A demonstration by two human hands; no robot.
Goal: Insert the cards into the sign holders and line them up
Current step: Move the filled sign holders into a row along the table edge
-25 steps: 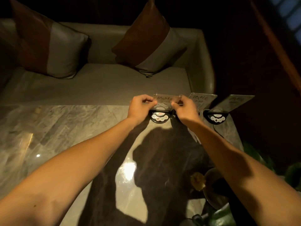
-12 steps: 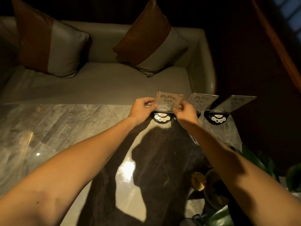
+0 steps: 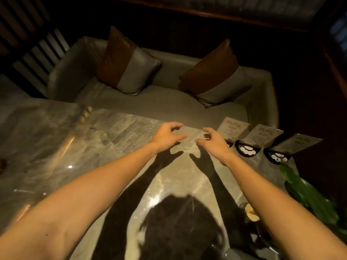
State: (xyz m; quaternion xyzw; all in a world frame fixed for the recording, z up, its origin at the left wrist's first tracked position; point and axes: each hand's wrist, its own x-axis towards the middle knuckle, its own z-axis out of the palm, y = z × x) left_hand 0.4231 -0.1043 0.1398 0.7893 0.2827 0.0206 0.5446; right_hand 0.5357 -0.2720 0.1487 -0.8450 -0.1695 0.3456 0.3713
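Looking down through the head camera, we see both of our bare arms stretched out over a grey marble table [image 3: 56, 139]. Our left hand [image 3: 166, 136] hovers above the stone with its fingers curled loosely and spread apart, gripping nothing. Our right hand [image 3: 211, 141] hangs just beside it at three o'clock, fingers likewise parted and empty; both cast sharp shadows on the surface beneath them.

The sign holders stand in a row at about two o'clock from the hands, along the far right edge of the table. The nearest sign holder [image 3: 232, 127] sits just beyond our right hand, its base partly hidden behind that hand. The middle sign holder [image 3: 261, 136] comes next, on a black half-round base, and the far sign holder [image 3: 294, 144] ends the row at three o'clock. Each carries a tilted card with writing too blurred for us to read.

At twelve o'clock a pale sofa [image 3: 159, 102] holds two brown-and-grey cushions [image 3: 127, 64]. Green leaves [image 3: 309, 196] show at four o'clock.
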